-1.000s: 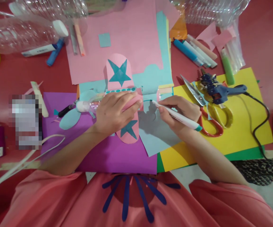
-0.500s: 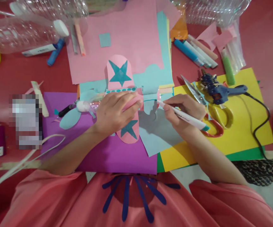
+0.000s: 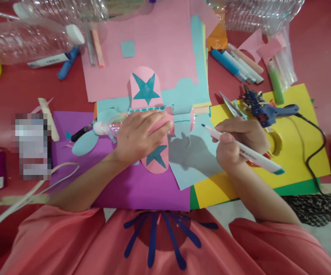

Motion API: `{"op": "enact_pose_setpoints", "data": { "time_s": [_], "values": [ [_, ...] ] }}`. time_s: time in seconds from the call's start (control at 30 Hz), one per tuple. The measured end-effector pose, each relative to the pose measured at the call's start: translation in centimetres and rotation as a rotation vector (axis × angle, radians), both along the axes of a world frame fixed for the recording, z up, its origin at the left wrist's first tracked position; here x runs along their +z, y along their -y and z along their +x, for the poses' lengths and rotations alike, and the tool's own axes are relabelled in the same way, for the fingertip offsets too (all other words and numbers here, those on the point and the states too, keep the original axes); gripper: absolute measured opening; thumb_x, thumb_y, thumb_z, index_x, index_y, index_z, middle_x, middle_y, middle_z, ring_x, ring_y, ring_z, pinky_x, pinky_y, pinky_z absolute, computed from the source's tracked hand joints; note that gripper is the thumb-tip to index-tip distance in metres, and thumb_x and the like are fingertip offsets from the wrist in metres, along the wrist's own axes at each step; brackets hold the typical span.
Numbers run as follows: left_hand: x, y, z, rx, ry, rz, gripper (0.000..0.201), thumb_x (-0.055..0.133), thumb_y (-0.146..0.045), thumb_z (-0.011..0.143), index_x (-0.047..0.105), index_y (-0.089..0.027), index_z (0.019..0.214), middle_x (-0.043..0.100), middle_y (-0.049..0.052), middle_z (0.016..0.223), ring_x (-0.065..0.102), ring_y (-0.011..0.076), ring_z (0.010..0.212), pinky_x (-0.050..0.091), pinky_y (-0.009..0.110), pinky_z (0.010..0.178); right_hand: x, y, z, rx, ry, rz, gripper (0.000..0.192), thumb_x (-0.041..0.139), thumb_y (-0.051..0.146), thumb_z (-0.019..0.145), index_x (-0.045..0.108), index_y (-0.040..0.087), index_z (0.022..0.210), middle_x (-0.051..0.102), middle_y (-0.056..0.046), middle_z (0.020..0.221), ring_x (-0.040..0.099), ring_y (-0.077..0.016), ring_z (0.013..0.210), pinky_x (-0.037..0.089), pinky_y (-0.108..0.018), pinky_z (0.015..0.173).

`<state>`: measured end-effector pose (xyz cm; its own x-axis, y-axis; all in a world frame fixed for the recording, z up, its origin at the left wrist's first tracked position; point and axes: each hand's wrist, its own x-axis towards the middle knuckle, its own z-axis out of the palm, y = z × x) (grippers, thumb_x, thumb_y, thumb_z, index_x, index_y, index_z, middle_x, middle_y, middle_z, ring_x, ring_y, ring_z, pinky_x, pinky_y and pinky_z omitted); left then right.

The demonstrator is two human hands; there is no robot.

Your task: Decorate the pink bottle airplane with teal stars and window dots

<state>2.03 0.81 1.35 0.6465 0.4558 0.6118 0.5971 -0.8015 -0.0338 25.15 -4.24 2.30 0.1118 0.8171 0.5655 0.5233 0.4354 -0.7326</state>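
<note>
My left hand (image 3: 141, 134) is wrapped over a small plastic bottle (image 3: 114, 129) covered in pink paper, its capped neck pointing left. Pink paper wings (image 3: 155, 100) with teal stars stick out above and below it. At the bottle's right end, a light blue paper piece (image 3: 182, 110) carries a short teal line. My right hand (image 3: 241, 141) grips a white marker (image 3: 260, 159) with a teal tip, held apart from the bottle. Light blue paper ovals (image 3: 85, 143) flank the neck. Under the bottle's right end lies a light blue sheet (image 3: 194, 160).
Scissors (image 3: 276, 142) and a glue gun (image 3: 268, 110) lie on yellow paper (image 3: 303, 152) at right, close to my right hand. Clear bottles (image 3: 30, 40) lie at the back left. Several markers (image 3: 228, 65) rest behind. A phone (image 3: 33, 147) is at left.
My right hand has moved right with the marker, lifting its tip away from the blue paper's teal line. My left hand holds the bottle in the same place.
</note>
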Motion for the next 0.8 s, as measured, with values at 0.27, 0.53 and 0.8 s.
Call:
{"op": "enact_pose_setpoints", "data": {
  "time_s": [0.27, 0.53, 0.8],
  "values": [
    [-0.3, -0.1, -0.3, 0.045, -0.046, -0.069, 0.033, 0.042, -0.019, 0.096, 0.060, -0.032, 0.120, 0.071, 0.002, 0.118, 0.067, 0.0195, 0.111, 0.052, 0.034, 0.092, 0.4, -0.2, -0.4, -0.047, 0.019, 0.053, 0.017, 0.058, 0.038, 0.093, 0.063, 0.026, 0.084, 0.059, 0.004, 0.057, 0.047, -0.0103, 0.042, 0.036, -0.028, 0.039],
    [-0.1, -0.2, 0.1, 0.002, 0.053, 0.045, 0.027, 0.048, -0.014, 0.093, 0.060, -0.025, 0.114, 0.073, 0.004, 0.109, 0.069, 0.0199, 0.098, 0.052, 0.033, 0.083, -0.3, -0.8, -0.6, 0.030, 0.091, 0.060, 0.013, 0.060, 0.036, 0.090, 0.058, 0.026, 0.081, 0.062, 0.003, 0.061, 0.055, -0.0108, 0.048, 0.042, -0.027, 0.042],
    [-0.2, -0.2, -0.1, 0.013, 0.011, -0.028, 0.033, 0.044, -0.015, 0.094, 0.057, -0.031, 0.120, 0.071, 0.002, 0.115, 0.068, 0.0193, 0.104, 0.051, 0.033, 0.087, -0.6, -1.1, -0.5, 0.056, 0.122, 0.098, 0.010, 0.060, 0.033, 0.091, 0.058, 0.027, 0.083, 0.060, 0.003, 0.060, 0.054, -0.0105, 0.047, 0.042, -0.026, 0.042]
  ]
}}
